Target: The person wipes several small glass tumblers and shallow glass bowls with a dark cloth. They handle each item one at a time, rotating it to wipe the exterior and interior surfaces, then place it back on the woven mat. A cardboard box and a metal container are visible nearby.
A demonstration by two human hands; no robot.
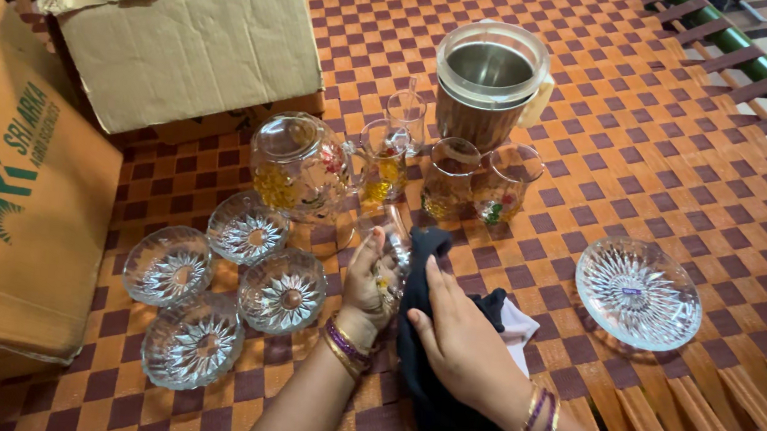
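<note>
While the left hand [369, 283] curls its fingers [365, 246] around a clear drinking glass [392, 244], the right hand [460, 340] presses a dark cloth [429, 392] against that glass from the other side. The right fingers [437, 284] lie fairly flat over the cloth, gripping it rather than hanging loose. Most of the glass is hidden between palm and cloth, so it seems to be tilted, though I cannot be sure. It is held just above a woven surface [680, 157] of brown and orange checks, near the lower middle of the view.

A scrap of white cloth [518, 328] peeks out beside the dark one. Left of the left hand sit four small cut-glass bowls [213, 293], clustered close together, some touching. Just beyond the hands stands a rounded glass jug [301, 165] with painted flowers, and beside it three more flowered glasses [459, 180] in a loose row, with one plain glass [406, 117] behind them. A steel canister [490, 82] with a clear rim stands behind those. Well apart on the right lies a cut-glass plate [637, 293]. An open cardboard box [187, 45] and a closed orange carton [21, 187] fill the left side.
</note>
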